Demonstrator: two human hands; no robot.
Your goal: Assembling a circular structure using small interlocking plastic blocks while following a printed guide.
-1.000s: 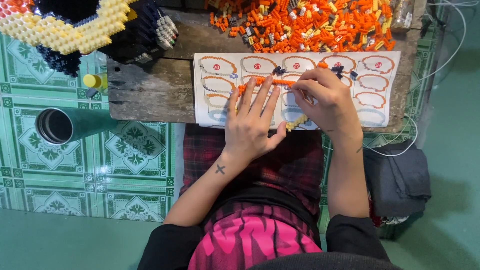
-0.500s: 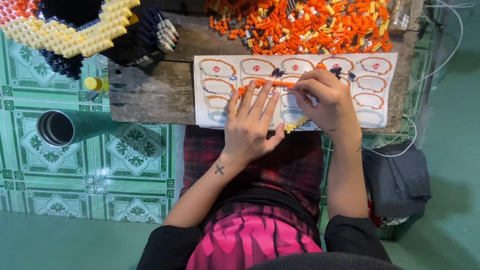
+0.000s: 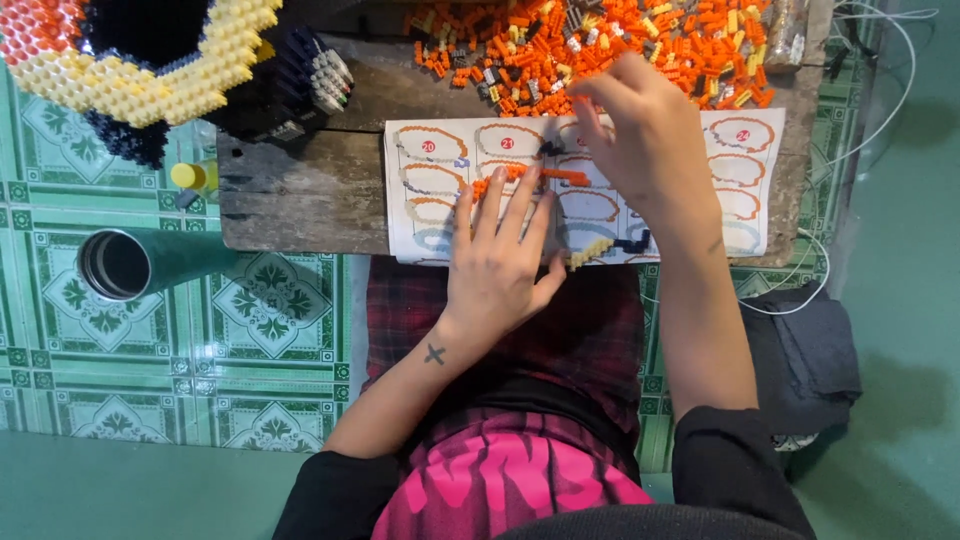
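Orange strip: a short row of small orange plastic bricks (image 3: 530,176) lies on the printed instruction sheet with oval diagrams (image 3: 440,205), just under the left fingertips; it is only a short run beside the full ovals drawn on the sheet.
Left hand: the left hand (image 3: 500,262) lies flat, fingers spread, pressing sheet and strip down on the worn wooden board (image 3: 300,195).
Right hand: the right hand (image 3: 640,140) is raised over the sheet's upper edge at the near rim of the loose pile of orange, grey and yellow bricks (image 3: 600,45); fingers bent downward, and I cannot tell whether they pinch a brick.
Other pieces made: a short pale yellow brick strip (image 3: 588,251) lies by the left thumb, and a small dark blue stepped piece (image 3: 632,243) just right of it, both on the sheet.
Finished work: a big built block of yellow, orange and black bricks (image 3: 120,60) sits at the board's far left corner.
Progress, as I judge it: one large section done and a few short strips begun; most diagrams on the sheet are unmatched and the pile is large, so much is left.
Floor: a metal cylinder lying on its side (image 3: 120,265) rests on the green patterned tiles (image 3: 250,340), well apart from both hands.
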